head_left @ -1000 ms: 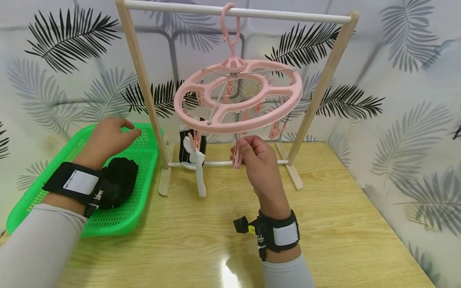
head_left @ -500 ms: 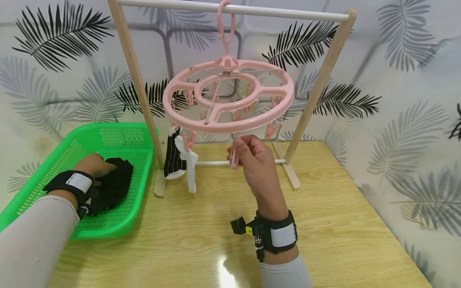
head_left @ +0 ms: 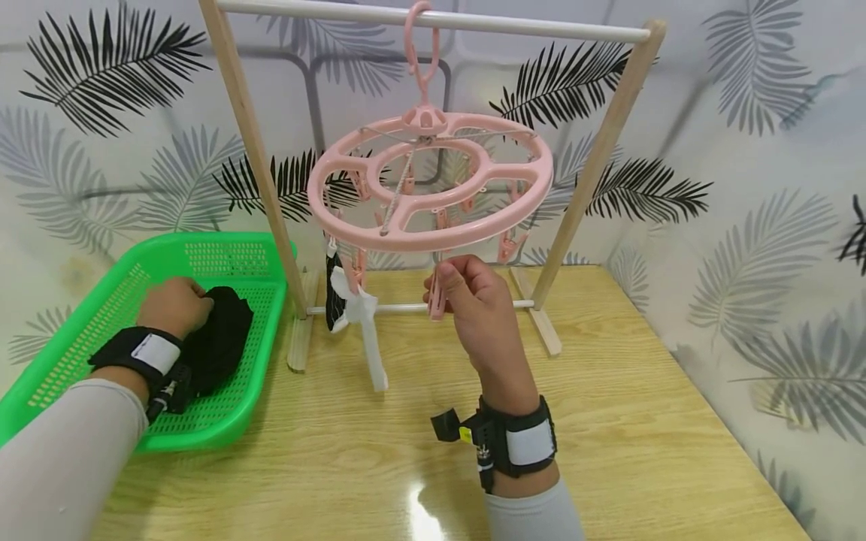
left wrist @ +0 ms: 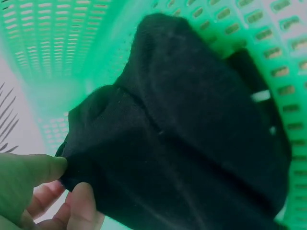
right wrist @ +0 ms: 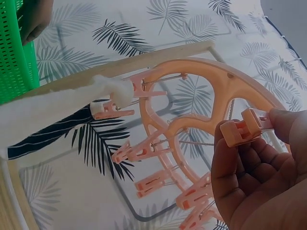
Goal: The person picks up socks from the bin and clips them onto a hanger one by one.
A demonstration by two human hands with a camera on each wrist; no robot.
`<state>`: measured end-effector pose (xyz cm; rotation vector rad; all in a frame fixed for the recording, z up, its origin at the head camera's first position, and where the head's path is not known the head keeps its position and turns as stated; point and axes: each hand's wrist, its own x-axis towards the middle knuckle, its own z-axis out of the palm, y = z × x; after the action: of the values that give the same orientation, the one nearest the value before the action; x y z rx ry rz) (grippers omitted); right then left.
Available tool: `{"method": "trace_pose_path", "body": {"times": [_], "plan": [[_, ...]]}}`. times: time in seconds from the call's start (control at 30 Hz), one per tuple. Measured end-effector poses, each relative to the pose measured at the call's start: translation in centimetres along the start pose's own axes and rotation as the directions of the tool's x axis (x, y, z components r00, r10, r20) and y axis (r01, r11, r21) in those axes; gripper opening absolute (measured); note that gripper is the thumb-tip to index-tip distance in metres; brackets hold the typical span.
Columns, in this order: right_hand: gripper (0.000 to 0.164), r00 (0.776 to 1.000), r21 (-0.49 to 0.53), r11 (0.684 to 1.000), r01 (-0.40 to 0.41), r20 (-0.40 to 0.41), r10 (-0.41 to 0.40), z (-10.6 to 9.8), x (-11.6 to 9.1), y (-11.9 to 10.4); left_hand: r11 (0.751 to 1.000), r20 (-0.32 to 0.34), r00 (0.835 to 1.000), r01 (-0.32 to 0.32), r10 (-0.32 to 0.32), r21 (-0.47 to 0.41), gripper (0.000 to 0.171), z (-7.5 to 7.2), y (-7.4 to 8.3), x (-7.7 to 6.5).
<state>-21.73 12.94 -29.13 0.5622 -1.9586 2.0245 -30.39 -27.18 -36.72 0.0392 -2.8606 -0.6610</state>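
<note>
One bright-green perforated plastic basket (head_left: 271,338) is standing well to the left of a round pink plastic clip hanger (head_left: 416,204). Inside the basket, below the hanger's level, a crumpled black cloth (head_left: 223,334) is lying, and the left hand (head_left: 172,306) is pinching its edge between thumb and fingers. Left of the hanger, a pale wooden post (head_left: 253,150) is rising. Under the hanger's left side, a black white-striped cloth (head_left: 334,293) is hanging, and a narrow white cloth (head_left: 370,342) is dangling just right of it. Above the hanger, a round white bar (head_left: 541,27) is carrying its weight. Just below the hanger's front, the right hand (head_left: 476,300) is pinching a slim pink plastic clip (head_left: 437,299) between thumb and forefinger. Right of the hanger, a matching wooden post (head_left: 602,150) is standing.
</note>
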Motion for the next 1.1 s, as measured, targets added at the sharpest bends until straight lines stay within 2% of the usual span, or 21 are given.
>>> {"method": "trace_pose_path", "body": {"times": [0.1,0.17,0.37,0.57,0.8,0.93,1.1], "plan": [[0.022,1.0,0.013,1.0,0.0,0.002,0.0,0.0,0.0,0.1,1.0,-0.056,0.998,-0.022,0.021,-0.013,0.02,-0.2,0.3,0.0],[0.022,1.0,0.016,1.0,0.003,0.004,-0.003,0.0,0.0,0.1,0.999,-0.082,0.996,-0.032,0.03,-0.026,0.02,-0.2,0.4,0.0],[0.023,1.0,-0.002,1.0,0.003,0.005,-0.003,0.1,0.0,0.1,0.999,-0.083,0.996,-0.029,0.025,-0.045,0.033,0.2,0.2,-0.1],[0.025,1.0,-0.001,1.0,0.0,0.01,0.0,0.1,0.0,0.1,0.998,-0.112,0.993,-0.038,0.032,-0.048,0.02,0.6,-0.2,-0.2],[0.022,1.0,0.033,0.999,0.006,0.021,-0.007,0.1,0.0,0.1,0.997,-0.127,0.991,-0.057,0.051,-0.043,0.018,0.5,0.0,-0.2],[0.022,1.0,0.025,1.0,0.011,0.021,-0.012,0.1,0.0,0.1,0.995,-0.15,0.986,-0.078,0.068,-0.063,0.017,0.0,0.5,0.0],[0.023,1.0,0.002,1.0,0.012,0.019,-0.012,0.0,0.0,0.2,0.989,-0.162,0.983,-0.099,0.081,-0.108,0.026,-1.6,2.8,-0.2]]}}
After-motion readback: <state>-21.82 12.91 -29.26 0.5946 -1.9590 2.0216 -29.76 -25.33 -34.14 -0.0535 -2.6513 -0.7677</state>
